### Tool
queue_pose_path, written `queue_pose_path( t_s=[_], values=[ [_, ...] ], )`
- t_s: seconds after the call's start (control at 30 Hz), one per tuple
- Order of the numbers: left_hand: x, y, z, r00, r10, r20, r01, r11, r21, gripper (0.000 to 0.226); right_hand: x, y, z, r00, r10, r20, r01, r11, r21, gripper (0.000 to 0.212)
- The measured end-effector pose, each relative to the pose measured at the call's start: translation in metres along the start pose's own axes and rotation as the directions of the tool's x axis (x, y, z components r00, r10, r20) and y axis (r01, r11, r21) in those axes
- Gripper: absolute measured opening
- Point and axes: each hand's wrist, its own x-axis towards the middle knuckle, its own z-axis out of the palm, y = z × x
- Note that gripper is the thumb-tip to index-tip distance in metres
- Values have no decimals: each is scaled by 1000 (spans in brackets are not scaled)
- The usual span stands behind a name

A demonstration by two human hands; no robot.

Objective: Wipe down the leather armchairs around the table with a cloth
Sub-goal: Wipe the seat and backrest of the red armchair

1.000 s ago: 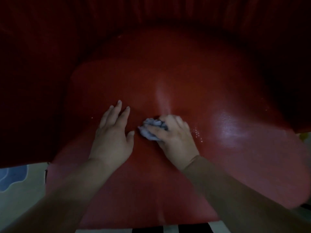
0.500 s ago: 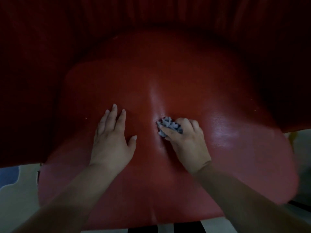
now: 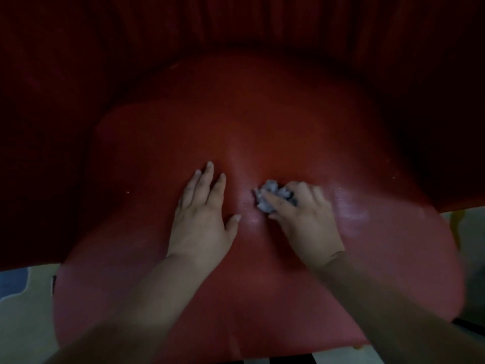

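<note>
1. The red leather armchair (image 3: 262, 122) fills my view; its seat bulges toward me, and its back and sides lie in deep shadow.
2. My left hand (image 3: 202, 219) lies flat on the seat, fingers (image 3: 207, 174) straight and slightly spread, thumb out to the side.
3. My right hand (image 3: 304, 219) sits just beside it, fingers curled round the cloth.
4. The cloth (image 3: 270, 197), small, grey-white and crumpled, is pressed against the middle of the seat.

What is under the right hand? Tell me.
The right hand grips a crumpled pale cloth, pressed on the red leather seat. Only the cloth's front part shows; the rest and the leather beneath are covered.
</note>
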Motion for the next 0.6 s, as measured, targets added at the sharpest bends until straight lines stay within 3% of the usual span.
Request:
queue_pose_path(
  t_s=[0.13, 0.23, 0.3, 0.4, 0.5, 0.6],
  values=[
    [3, -3, -2, 1000, 2, 25, -2, 1000, 18, 81, 11, 52, -16, 960, 254, -115, -258, 966, -13, 37],
    [3, -2, -1, 1000, -8, 19, 8, 1000, 18, 82, 12, 44, -10, 915, 376, -144, -373, 927, 51, 38],
    [3, 2, -1, 1000, -25, 9, 25, 1000, 8, 83, 10, 27, -6, 925, 359, -122, -347, 931, 109, 39],
    [3, 9, -3, 999, -29, 27, 28, 999, 15, 88, 0, 10, -5, 974, 219, -58, -210, 969, 132, 38],
    [5, 14, -7, 999, -20, 43, 18, 999, 47, 94, 0, 25, -15, 992, 120, -33, -115, 987, 116, 36],
    [11, 17, -14, 999, -26, 40, 23, 998, 62, 98, 11, 54, -21, 966, 247, -75, -240, 967, 84, 37]
  ],
)
